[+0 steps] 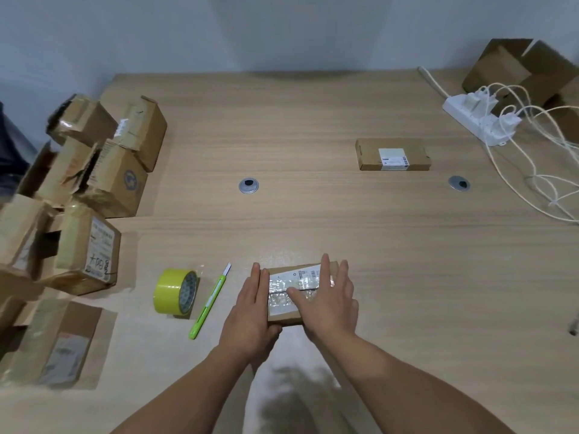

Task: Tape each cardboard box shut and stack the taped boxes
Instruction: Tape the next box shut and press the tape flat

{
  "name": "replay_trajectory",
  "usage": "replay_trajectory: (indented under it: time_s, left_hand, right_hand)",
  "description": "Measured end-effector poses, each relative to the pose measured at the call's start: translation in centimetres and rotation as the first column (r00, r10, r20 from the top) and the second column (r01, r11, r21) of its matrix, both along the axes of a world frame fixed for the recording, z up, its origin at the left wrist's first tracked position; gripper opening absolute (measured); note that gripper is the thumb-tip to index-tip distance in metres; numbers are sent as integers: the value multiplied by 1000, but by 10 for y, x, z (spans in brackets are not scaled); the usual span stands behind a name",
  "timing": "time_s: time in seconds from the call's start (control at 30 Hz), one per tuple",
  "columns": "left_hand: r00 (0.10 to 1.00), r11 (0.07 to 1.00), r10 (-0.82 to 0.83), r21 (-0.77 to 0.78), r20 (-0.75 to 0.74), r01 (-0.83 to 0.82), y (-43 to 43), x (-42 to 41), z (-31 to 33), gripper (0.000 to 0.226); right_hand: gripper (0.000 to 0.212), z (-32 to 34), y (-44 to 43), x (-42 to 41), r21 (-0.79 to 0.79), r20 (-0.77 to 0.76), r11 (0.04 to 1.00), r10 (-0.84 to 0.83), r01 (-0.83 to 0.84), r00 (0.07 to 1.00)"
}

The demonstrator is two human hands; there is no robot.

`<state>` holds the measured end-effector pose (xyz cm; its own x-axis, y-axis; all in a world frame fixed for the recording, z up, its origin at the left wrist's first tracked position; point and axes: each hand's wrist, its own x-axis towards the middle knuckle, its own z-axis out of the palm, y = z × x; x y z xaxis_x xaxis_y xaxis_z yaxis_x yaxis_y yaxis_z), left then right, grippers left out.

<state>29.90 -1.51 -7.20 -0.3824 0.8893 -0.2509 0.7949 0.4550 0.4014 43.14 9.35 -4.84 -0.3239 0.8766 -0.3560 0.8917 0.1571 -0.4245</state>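
Fingers [256, 278] straight on both, gripping nothing: left hand [250, 305] flat against box [283, 317] left end, right hand [329, 296] flat on top, pressing tape [279, 298]. Box under them on bench [313, 220]. Knife [208, 303], roll [175, 291] just left.

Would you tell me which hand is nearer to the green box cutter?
Left. The left hand lies right of the green box cutter, on the left end of the small box; the right hand presses farther right.
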Motion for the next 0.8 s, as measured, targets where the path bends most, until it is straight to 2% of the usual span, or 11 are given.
replay_trajectory:
  time_s: [0.1,0.27,0.4,0.5,0.57,0.7,0.8]
  left_hand:
    - [1000,1000,10,21,-9,-10,-2,3,-1,113]
    - [999,999,40,26,-7,-40,-2,7,0,111]
    - [998,999,51,-7,-22,-51,-1,10,3,111]
    - [998,998,55,-25,-28,-56,0,11,6,112]
    - [998,998,57,-38,-29,-58,0,11,7,112]
    - [998,997,52,-54,-35,-54,1,12,8,111]
    - [998,997,46,-66,-46,-49,2,12,9,110]
  right_hand:
    - [96,-1,0,2,5,-27,1000,-12,12,1000]
    - [76,-3,7,11,-11,-141,1000,-13,11,990]
    - [61,-4,7,11,-1,-115,999,39,-39,993]
    - [57,-2,9,10,12,-74,999,52,-51,996]
    - [59,-1,7,9,20,-20,998,56,-56,998]
    - [90,0,1,1,9,107,998,60,-61,992]
    - [99,-1,0,-3,11,162,997,72,-74,984]
